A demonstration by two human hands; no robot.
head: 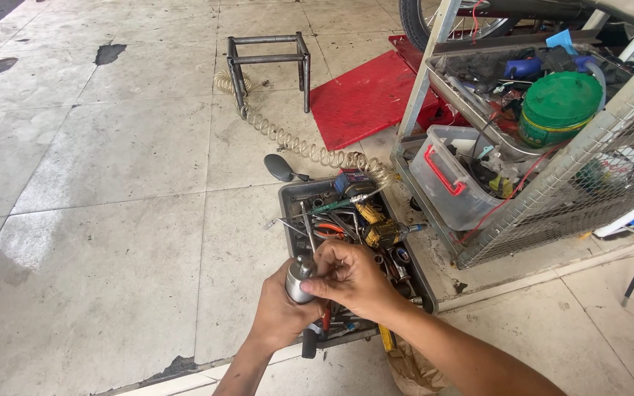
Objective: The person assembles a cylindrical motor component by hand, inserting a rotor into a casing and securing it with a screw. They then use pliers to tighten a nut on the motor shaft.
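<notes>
Fingers of the right hand (350,277) pinch something tiny, unclear, atop the metal tool (299,282) the left hand (280,315) grips; it could slip into the cluttered tool tray (285,202).

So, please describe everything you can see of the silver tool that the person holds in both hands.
The silver tool looks like a short metal cylinder with a shiny, rounded top and a black handle end pointing down towards the person. It stands nearly upright above the near edge of the grey tool tray. The left hand wraps around its body, and the right hand pinches at its top with the fingertips. Its exact kind cannot be told.
</notes>
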